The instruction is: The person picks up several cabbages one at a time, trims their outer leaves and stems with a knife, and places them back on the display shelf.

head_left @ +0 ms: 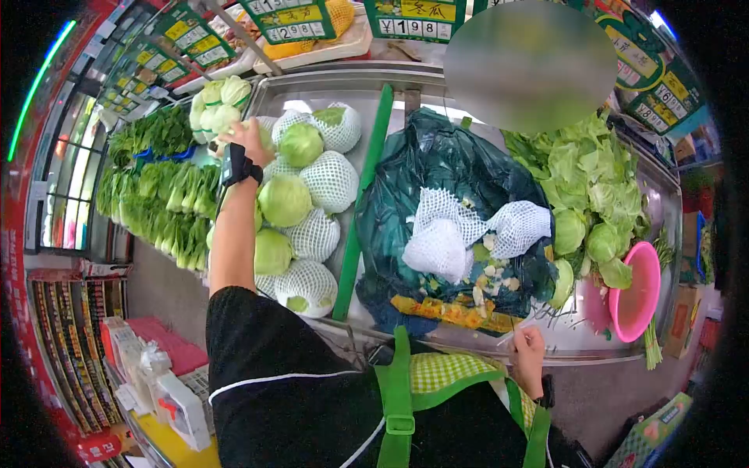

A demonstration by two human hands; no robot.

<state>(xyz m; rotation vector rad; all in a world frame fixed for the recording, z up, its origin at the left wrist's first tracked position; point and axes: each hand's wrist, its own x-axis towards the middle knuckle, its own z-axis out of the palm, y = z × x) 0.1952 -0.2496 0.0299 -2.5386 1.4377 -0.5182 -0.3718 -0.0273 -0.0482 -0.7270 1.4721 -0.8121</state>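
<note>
My left hand (246, 139) reaches to the far left part of the display, at the back of the cabbages and beside a pile of pale round vegetables (221, 105); its fingertips are partly hidden. Green cabbages (285, 200), several in white foam nets (329, 182), fill the metal tray below it. Near the front edge, my right hand (528, 351) is closed, with a thin pale strand at its fingers. A dark green plastic bag (406, 168) lies open in the middle, holding empty white nets (437, 249) and vegetable scraps (491, 281).
A green divider (367, 203) separates the cabbages from the bag. Loose leaves and cabbages (585, 179) lie at the right beside a pink basin (635, 292). Leafy bunches (160, 195) are at the left. Price signs (413, 19) hang along the back. A scale (181, 409) stands lower left.
</note>
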